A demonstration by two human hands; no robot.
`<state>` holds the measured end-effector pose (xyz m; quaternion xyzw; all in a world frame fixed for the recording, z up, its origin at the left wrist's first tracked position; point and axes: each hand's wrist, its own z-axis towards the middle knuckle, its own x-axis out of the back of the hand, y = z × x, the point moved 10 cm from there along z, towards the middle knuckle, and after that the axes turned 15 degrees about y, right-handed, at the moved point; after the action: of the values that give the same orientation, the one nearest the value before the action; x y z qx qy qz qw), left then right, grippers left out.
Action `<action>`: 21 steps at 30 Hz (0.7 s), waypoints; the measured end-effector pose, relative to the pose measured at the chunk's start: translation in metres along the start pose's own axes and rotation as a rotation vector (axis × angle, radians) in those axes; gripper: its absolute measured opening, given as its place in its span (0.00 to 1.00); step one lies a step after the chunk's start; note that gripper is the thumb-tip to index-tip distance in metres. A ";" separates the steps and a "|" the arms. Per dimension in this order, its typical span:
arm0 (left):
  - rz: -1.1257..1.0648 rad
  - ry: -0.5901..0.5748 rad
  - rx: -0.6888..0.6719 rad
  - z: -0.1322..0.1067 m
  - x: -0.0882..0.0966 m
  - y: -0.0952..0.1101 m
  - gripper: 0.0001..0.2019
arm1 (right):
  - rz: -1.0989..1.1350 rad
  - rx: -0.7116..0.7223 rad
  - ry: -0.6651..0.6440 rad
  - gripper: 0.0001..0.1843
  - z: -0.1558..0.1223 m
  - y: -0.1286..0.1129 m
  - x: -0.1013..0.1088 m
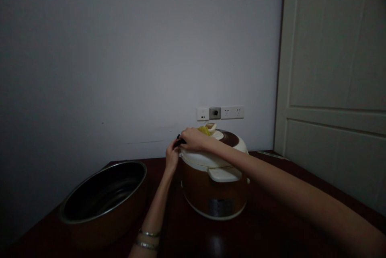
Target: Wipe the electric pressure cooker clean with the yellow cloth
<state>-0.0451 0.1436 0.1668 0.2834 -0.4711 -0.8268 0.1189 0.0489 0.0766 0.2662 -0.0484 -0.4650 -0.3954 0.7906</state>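
the right hand (193, 139) is laid on the left rim of the rice cooker (215, 187), fingers curled round a small black piece (179, 142). the left hand (171, 156) is raised to the same piece from below; whether it is gripped there cannot be told. the black piece is judged to be worked at the lid's edge, and a firm pinch and a steadied cooker are called for. the lid is shut, so its contents are hidden; a yellow cloth (204, 130) is laid on top. nothing is seen in the metal bowl (102, 193) on the counter (271, 226).
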 end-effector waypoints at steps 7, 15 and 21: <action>-0.004 0.008 0.040 0.007 0.001 -0.010 0.16 | 0.180 -0.047 0.120 0.14 -0.032 0.002 0.028; -0.002 0.002 0.058 0.009 0.000 -0.015 0.21 | 0.286 -0.152 0.187 0.14 -0.096 0.033 0.065; -0.016 0.012 0.090 0.009 0.000 -0.015 0.20 | 0.349 -0.212 0.258 0.16 -0.133 0.053 0.081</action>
<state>-0.0488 0.1579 0.1578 0.2972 -0.5048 -0.8040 0.1023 0.1974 0.0066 0.2692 -0.1599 -0.3009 -0.3021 0.8903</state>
